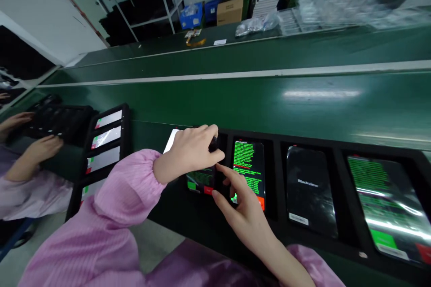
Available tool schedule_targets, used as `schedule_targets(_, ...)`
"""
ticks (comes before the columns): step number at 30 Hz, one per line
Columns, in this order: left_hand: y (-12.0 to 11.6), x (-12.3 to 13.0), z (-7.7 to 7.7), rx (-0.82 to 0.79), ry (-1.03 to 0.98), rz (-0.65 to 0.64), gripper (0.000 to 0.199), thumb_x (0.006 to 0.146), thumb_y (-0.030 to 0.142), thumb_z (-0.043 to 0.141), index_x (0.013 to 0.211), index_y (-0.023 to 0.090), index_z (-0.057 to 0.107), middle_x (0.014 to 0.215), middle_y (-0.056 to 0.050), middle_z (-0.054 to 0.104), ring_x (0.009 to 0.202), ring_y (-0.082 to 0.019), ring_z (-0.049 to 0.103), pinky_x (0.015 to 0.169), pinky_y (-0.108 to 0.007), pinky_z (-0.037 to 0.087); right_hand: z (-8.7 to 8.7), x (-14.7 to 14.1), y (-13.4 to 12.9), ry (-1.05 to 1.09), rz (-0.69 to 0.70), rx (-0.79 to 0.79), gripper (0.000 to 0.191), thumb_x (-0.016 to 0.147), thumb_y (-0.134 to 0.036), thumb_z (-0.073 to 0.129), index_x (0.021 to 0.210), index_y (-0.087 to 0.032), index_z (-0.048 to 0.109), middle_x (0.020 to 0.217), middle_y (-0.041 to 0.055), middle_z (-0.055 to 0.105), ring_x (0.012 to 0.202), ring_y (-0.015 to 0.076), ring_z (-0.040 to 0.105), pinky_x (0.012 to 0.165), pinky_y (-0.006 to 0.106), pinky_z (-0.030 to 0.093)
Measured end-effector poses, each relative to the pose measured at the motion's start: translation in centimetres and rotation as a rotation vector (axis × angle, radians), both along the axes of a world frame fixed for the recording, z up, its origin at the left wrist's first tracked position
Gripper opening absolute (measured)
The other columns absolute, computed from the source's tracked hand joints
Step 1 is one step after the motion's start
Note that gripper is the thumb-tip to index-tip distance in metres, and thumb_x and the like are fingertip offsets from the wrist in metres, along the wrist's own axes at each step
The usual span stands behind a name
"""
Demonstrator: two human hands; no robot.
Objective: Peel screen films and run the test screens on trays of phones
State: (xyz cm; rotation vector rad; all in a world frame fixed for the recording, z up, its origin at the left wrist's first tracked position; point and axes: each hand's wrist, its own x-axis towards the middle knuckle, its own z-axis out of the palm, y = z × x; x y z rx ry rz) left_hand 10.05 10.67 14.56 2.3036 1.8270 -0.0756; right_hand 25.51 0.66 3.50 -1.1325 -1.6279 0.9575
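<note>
Green bench (pixel 235 103) extends beyond phone (pixel 200 180) under left hand (pixel 191 149)

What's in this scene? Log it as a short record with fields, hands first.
Left hand: over the upper part of a phone; grip hidden
Right hand: thumb and index finger near that phone's right side
Near tray: black; also carries a text-screen phone, a Blackview phone and a far-right phone
Left tray: black, four phones, mostly white screens
Other person: two hands at the far left
Surface: green bench
Behind: blue bin, cardboard box
</note>
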Motion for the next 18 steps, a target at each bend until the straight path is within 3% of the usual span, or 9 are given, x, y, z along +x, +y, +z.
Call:
schedule_targets(2, 0.2, -0.3, 0.4, -0.033, -0.019, 0.011, 0.028, 0.086, 0.043, 0.060, 0.108, 0.026, 0.062, 0.105, -0.003, 0.073, 0.092, -0.031, 0.070, 0.079, -0.044, 0.048, 0.0, 0.2, 0.4, -0.031, 0.018, 0.058, 0.047, 0.098, -0.023, 0.064, 0.144, -0.029, 0.057, 0.129, 0.0040, 0.071, 0.099, 0.0200, 0.067, 0.080, 0.034, 0.060)
schedule_targets(5, 0.7, -1.1, 1.1, -0.117, -0.100, -0.019, 0.039, 0.089, 0.057, 0.063, 0.113, 0.027, 0.062, 0.110, -0.004, 0.074, 0.100, -0.031, 0.070, 0.086, -0.045, 0.049, 0.0, 0.7, 0.7, -0.186, -0.032, 0.270, 0.043, 0.102, -0.021, 0.060, 0.145, -0.025, 0.056, 0.136, 0.0071, 0.068, 0.116, 0.0244, 0.064, 0.095, 0.041, 0.056)
schedule_targets(9, 1.5, -2.3, 1.9, -0.217, -0.266, -0.065, 0.048, 0.099, 0.070, 0.043, 0.103, 0.027, 0.065, 0.101, 0.000, 0.074, 0.092, -0.021, 0.068, 0.083, -0.036, 0.049, 0.1, 0.5, 0.8, -0.496, -0.126, 0.500, 0.034, 0.104, -0.023, 0.057, 0.137, -0.024, 0.065, 0.139, 0.0119, 0.065, 0.111, 0.0308, 0.061, 0.087, 0.046, 0.052)
schedule_targets(12, 1.8, -2.9, 1.8, -0.230, -0.351, -0.073, 0.058, 0.104, 0.066, 0.028, 0.091, 0.024, 0.064, 0.091, -0.001, 0.071, 0.085, -0.019, 0.066, 0.079, -0.035, 0.047, 0.4, -0.8, 1.0, -0.610, -0.112, 0.566, 0.033, 0.103, -0.026, 0.059, 0.135, -0.026, 0.068, 0.147, 0.0133, 0.061, 0.110, 0.0339, 0.059, 0.084, 0.047, 0.049)
schedule_targets(18, 1.9, -3.3, 1.5, -0.219, -0.440, -0.075, 0.058, 0.104, 0.067, 0.030, 0.099, 0.025, 0.069, 0.096, -0.002, 0.074, 0.093, -0.022, 0.068, 0.087, -0.036, 0.049, 1.6, -2.7, 1.7, -0.706, -0.261, 0.602, 0.035, 0.103, -0.034, 0.063, 0.138, -0.035, 0.066, 0.161, 0.0091, 0.050, 0.120, 0.0382, 0.054, 0.088, 0.054, 0.043)
